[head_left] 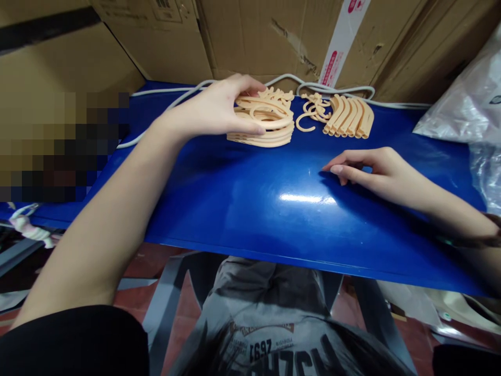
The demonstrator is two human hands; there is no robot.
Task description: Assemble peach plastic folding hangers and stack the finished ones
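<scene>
My left hand reaches over a stack of beige plastic hangers at the back of the blue table. Its thumb and fingers close around a hanger on top of the stack; part of that hanger is hidden behind the hand. My right hand rests low over the table, to the right and nearer to me. Its fingers are curled with the fingertips drawn together, and nothing shows in them. Beyond it lies a row of folded beige hanger arms, with several loose hooks at their left end.
Cardboard boxes stand along the back edge of the blue table. A white cable runs in front of them. Clear plastic bags lie at the right. A blurred-out patch covers the left side.
</scene>
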